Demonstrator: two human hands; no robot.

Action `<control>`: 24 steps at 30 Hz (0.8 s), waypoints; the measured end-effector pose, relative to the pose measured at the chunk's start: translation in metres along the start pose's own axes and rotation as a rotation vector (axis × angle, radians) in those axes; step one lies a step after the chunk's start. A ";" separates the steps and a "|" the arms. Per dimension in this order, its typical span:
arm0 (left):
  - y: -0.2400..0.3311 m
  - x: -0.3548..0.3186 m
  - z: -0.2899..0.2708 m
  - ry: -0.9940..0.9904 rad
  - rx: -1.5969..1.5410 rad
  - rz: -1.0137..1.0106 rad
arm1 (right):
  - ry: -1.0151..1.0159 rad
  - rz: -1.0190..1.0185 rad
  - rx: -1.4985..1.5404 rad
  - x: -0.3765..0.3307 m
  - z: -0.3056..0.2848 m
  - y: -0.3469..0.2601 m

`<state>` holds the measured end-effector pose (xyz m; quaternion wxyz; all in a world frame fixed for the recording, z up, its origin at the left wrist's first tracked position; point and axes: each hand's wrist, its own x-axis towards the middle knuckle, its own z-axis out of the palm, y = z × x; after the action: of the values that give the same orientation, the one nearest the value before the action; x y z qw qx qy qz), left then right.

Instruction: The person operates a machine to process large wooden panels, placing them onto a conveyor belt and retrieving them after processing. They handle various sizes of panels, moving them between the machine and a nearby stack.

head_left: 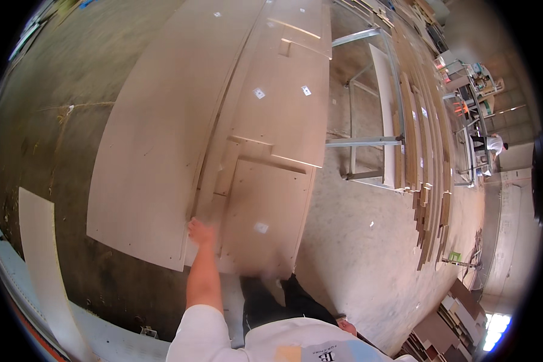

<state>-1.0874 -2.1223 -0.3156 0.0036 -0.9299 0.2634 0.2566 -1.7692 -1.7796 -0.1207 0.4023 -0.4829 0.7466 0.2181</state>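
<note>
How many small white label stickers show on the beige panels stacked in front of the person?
4: one on the near panel, two side by side mid-stack, one far up. Others may be hidden between panels.

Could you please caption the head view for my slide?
Left hand reaches the near edge of stacked pale wooden panels in a workshop.

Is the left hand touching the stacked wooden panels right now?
Touching. In the head view the left hand lies against the near edge of the stacked wooden panels, with no visible gap, though motion blurs it.

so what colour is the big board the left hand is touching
Pale beige, plain and unpatterned: the big board under the left hand, seen in the head view.
</note>
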 end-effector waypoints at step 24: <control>-0.078 -0.224 -0.272 -0.827 -0.879 0.283 | -0.060 -0.168 0.380 0.065 -0.036 -0.106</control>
<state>-1.0831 -1.9838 0.0179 -0.3122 -0.6238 0.2306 0.6783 -1.7016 -1.8877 -0.1460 0.5250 -0.4521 0.7191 0.0536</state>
